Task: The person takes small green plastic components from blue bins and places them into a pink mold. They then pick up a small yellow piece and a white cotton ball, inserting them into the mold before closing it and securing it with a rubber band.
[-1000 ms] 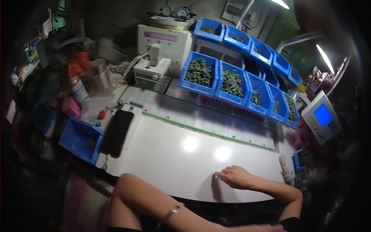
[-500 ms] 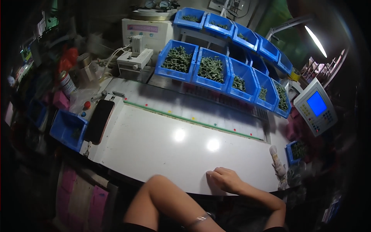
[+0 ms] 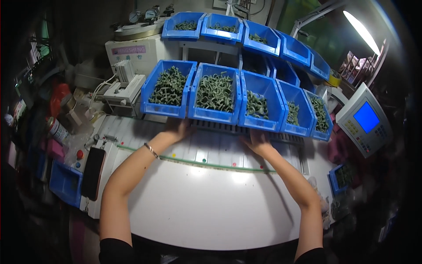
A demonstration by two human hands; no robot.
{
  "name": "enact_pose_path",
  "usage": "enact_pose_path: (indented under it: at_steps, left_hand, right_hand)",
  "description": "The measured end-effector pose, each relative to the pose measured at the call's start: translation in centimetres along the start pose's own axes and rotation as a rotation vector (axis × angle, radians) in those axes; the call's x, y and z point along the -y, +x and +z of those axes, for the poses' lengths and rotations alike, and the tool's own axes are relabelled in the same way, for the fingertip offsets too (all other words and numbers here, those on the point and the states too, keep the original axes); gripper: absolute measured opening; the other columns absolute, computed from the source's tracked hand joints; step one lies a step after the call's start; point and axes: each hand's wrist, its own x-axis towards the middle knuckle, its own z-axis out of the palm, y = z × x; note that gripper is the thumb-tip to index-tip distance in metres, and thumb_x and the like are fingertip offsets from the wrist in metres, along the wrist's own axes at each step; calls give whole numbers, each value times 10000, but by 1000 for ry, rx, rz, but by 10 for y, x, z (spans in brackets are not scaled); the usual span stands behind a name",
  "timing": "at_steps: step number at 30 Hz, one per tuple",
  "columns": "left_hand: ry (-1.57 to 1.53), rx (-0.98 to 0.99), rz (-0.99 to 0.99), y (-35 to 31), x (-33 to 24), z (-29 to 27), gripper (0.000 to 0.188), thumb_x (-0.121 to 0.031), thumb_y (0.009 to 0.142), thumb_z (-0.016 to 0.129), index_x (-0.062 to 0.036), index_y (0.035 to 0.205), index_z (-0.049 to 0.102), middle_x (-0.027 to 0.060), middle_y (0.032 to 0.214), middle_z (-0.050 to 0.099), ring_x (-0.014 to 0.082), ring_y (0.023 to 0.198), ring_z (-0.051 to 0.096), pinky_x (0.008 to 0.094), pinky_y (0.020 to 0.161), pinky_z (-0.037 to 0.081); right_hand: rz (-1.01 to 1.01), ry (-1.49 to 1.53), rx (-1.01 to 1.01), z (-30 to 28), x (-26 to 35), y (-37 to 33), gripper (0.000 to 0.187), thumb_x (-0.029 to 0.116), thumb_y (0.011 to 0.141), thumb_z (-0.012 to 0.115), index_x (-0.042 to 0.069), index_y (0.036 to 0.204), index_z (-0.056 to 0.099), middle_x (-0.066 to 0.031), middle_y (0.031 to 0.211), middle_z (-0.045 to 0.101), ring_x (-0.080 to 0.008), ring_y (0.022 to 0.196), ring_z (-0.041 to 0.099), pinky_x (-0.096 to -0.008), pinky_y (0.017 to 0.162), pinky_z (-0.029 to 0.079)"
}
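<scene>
Both of my arms reach forward over the white worktop (image 3: 206,207). My left hand (image 3: 178,130) is just under the front edge of the lower row of blue bins, below the gap between the two leftmost, a left bin (image 3: 165,109) and a second bin (image 3: 214,115). Its fingers are mostly hidden. Beneath the third bin (image 3: 259,124) is my right hand (image 3: 258,141), thumb apart from the fingers, their tips in shadow. No held thing shows in either hand. The bins hold small curved grey-green pieces of a kind I cannot make out.
An upper row of blue bins (image 3: 222,36) stands behind. At right are a keypad device with a blue screen (image 3: 366,117) and a lit lamp (image 3: 361,31). A dark phone (image 3: 93,174) and a small blue bin (image 3: 66,182) lie left. A green strip (image 3: 189,163) crosses the worktop.
My right hand has gone from the near edge of the worktop forward to the lower bins. My left arm, bent at the near edge before, now stretches forward. The view has shifted.
</scene>
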Motion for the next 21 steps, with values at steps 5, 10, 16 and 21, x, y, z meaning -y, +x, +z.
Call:
enact_pose_path:
  at_steps: [5, 10, 16, 21]
  left_hand:
    - [-154, 128, -140, 21, 56, -4, 473, -421, 838, 584, -36, 1109, 537, 199, 1106, 571, 344, 892, 577, 427, 818, 470]
    - [-95, 225, -119, 21, 61, 12, 465, -425, 845, 582, -49, 1114, 543, 166, 1119, 575, 319, 932, 565, 414, 843, 458]
    - [-32, 227, -31, 29, 42, 39, 455, -431, 852, 580, -64, 1120, 549, 127, 1135, 578, 289, 978, 550, 399, 873, 443]
    - [592, -125, 392, 15, 52, 97, 447, -436, 859, 578, -77, 1125, 554, 93, 1147, 582, 265, 1018, 537, 387, 898, 430]
  right_hand:
    - [-183, 38, 47, 0, -12, 49, 797, 569, 751, 639, 69, 1327, 406, -227, 1295, 427, -402, 1165, 433, -506, 989, 342]
    - [-181, 28, 27, 9, -5, 63, 810, 580, 739, 643, 62, 1318, 415, -231, 1289, 430, -402, 1163, 435, -506, 985, 345]
    - [-176, 20, 19, 18, 4, 64, 826, 593, 724, 647, 53, 1308, 425, -236, 1283, 433, -403, 1160, 437, -506, 981, 348]
    - [-218, 35, 29, 23, 31, 70, 839, 605, 713, 651, 45, 1299, 434, -240, 1277, 436, -403, 1157, 438, -506, 977, 351]
